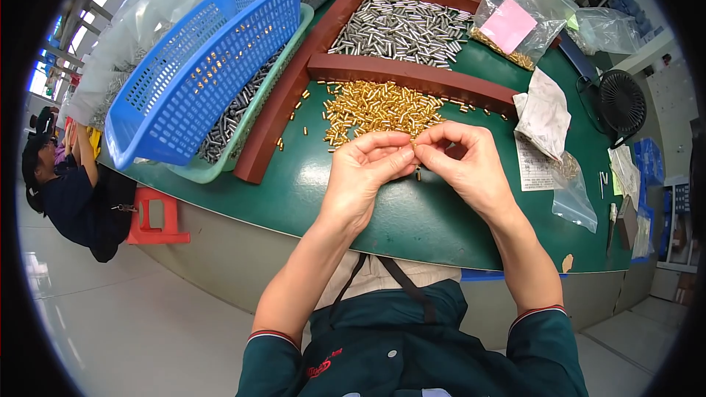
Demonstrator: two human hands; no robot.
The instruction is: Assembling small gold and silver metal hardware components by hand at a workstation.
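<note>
My left hand (359,176) and my right hand (471,165) meet fingertip to fingertip over the green table, just in front of a heap of small gold-coloured metal cylinders (379,106). Thumbs and forefingers of both hands pinch a tiny gold-coloured piece (413,142), mostly hidden by the fingers. Right below the fingertips shows one more small metal cylinder (418,175); whether it lies on the table or hangs from the fingers I cannot tell. Behind a dark red bar (412,79) lies a wide heap of silver metal pins (404,29).
At left a blue plastic basket (213,66) rests tilted on a green tray (254,106) of dark pins. A cloth (544,114), a plastic bag (575,202) and a black fan (621,103) are at right. Beyond the table's left end a person (66,183) sits near a red stool (158,220).
</note>
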